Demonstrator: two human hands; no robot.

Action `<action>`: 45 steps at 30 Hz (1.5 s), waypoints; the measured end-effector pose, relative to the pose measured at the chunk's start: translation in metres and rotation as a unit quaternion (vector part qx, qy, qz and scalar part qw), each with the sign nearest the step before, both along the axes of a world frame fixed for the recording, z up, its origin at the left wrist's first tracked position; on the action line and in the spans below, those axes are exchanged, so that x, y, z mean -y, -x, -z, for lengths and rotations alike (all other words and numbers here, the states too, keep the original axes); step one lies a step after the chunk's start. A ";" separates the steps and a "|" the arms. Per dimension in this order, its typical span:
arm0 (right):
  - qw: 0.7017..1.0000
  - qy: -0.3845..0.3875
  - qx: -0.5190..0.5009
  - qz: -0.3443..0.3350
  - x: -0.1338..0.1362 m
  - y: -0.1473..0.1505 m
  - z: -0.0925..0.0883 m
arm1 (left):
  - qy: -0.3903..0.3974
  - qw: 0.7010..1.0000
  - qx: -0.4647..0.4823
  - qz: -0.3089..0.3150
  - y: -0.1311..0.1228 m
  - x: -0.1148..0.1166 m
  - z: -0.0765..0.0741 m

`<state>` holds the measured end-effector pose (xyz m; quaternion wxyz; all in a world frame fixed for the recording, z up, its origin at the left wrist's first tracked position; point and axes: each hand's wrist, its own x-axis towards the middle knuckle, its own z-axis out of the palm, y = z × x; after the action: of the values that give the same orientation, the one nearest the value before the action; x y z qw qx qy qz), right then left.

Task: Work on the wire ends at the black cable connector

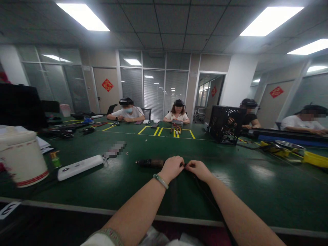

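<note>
A dark, rod-shaped corded tool (151, 163), much like an electric screwdriver, lies on the green table with its narrow tip to the left. My left hand (173, 167) is closed over its right end, and the fingers hide that part. Close beside it, my right hand (197, 169) pinches at the tool's cord end, fingertips nearly meeting those of the left. From there a black cord (205, 193) runs down over the table's front edge, partly behind my right forearm. Exactly what sits between the fingertips is too small to make out.
A white power strip (80, 167), a small green bottle (55, 160) and a large lidded cup (24, 160) stand left. A black computer case (225, 124) and yellow-black gear (284, 150) are on the right. Several people sit around the table (246, 191).
</note>
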<state>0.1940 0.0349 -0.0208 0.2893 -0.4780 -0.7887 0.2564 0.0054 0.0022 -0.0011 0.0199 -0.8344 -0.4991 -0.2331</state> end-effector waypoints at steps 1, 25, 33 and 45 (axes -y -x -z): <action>1.000 0.001 -0.003 -0.002 0.000 0.000 0.001 | -0.001 1.000 -0.003 0.006 0.000 0.000 0.000; 1.000 -0.004 -0.004 -0.002 -0.005 -0.001 0.005 | -0.007 1.000 -0.023 -0.012 -0.002 0.006 -0.004; 1.000 0.001 -0.004 0.000 -0.004 -0.001 0.004 | -0.002 1.000 -0.009 -0.025 -0.003 0.002 0.000; 1.000 0.014 -0.020 -0.016 0.000 -0.001 -0.001 | 0.003 0.999 0.030 -0.036 -0.003 0.002 0.001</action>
<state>0.1950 0.0349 -0.0201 0.2940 -0.4638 -0.7868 0.2819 0.0083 0.0003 -0.0018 0.0106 -0.8086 -0.5301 -0.2551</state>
